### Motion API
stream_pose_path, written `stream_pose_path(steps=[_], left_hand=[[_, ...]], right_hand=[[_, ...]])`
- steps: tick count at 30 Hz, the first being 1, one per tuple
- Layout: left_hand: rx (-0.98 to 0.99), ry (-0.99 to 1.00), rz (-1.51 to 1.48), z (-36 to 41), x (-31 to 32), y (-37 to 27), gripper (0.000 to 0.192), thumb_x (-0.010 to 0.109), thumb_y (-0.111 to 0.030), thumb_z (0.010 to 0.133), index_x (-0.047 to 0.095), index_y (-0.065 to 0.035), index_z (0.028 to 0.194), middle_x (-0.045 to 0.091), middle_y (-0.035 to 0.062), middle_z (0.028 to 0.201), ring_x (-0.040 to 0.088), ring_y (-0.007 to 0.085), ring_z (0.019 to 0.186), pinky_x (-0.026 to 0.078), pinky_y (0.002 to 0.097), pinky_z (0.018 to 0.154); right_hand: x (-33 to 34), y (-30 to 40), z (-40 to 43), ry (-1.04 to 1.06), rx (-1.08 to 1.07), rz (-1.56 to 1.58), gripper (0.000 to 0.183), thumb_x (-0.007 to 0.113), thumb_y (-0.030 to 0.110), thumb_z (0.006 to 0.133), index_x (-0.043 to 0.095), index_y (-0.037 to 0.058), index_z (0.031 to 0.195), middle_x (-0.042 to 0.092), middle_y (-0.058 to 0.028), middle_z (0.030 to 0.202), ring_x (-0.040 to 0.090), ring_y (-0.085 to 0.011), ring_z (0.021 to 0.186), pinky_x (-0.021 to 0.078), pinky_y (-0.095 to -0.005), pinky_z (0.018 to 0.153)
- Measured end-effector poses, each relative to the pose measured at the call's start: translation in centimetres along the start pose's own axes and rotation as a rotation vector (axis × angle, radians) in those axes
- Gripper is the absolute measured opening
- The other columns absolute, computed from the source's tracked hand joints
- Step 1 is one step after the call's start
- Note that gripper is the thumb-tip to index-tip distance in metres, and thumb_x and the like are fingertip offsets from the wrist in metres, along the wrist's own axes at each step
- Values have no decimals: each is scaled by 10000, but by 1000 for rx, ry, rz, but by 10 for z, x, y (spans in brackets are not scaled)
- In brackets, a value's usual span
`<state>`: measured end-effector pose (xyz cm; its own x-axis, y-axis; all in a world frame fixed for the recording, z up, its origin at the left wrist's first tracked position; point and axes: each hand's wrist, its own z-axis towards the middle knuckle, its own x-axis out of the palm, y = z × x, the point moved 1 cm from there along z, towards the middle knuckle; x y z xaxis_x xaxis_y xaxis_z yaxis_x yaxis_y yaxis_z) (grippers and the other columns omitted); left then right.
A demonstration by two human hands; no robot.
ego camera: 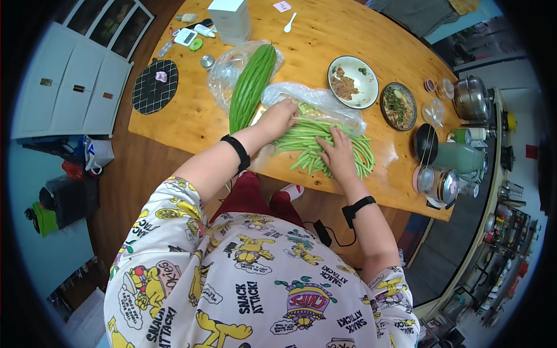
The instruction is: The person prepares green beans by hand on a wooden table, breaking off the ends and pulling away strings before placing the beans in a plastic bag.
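A heap of long green beans (304, 140) lies across the front of the wooden table, several of the beans cut or short at its near edge. At the heap's upper left, my left hand (280, 116) has its fingertips bent down at the bean ends; whether it pinches any is hidden. Flat on the right part of the heap rests my right hand (339, 154), its fingers apart. Behind the beans spreads a clear plastic bag (313, 98) with green pieces showing under it. Left of my left hand lies a large ridged green gourd (253, 87).
A bowl of minced meat (369, 89) and a plate of cooked food (411, 98) stand to the right. Pots, a green thermos (459, 156) and a glass kettle (439, 182) crowd the right edge. Far left are a black grid mat (148, 93) and a white box (230, 24).
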<state>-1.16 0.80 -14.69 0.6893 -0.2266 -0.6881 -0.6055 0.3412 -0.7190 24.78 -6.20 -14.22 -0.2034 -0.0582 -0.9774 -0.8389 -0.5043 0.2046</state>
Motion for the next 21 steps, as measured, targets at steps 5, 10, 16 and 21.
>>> stream_pose_path(steps=[5,10,16,21], left_hand=[[72,-125,-1,9,-51,-6,194,731,-108,876,590,-31,983,583,150,988,602,359,902,496,417,802],[83,-93,-60,1,-97,-12,193,727,-117,885,601,-32,1005,575,135,968,598,326,898,493,393,783],[260,-92,-54,-2,-134,-31,188,738,-120,875,617,-42,996,590,122,956,598,313,892,494,383,777],[333,-53,-84,0,-150,-51,179,748,-118,867,630,-52,985,593,113,933,602,302,873,495,376,751]], right_hand=[[12,-5,0,36,92,95,500,776,277,836,655,232,1319,388,-151,1562,402,-368,1406,356,-495,1135],[-19,4,16,-111,94,67,389,799,271,814,721,173,1181,539,-144,1420,495,-355,1310,417,-470,1067],[-88,14,36,-142,283,196,268,849,301,760,693,87,802,643,-68,936,646,-255,798,530,-353,662],[-155,61,68,-429,163,221,314,841,320,760,703,84,916,624,-67,796,660,-281,805,530,-366,649]])
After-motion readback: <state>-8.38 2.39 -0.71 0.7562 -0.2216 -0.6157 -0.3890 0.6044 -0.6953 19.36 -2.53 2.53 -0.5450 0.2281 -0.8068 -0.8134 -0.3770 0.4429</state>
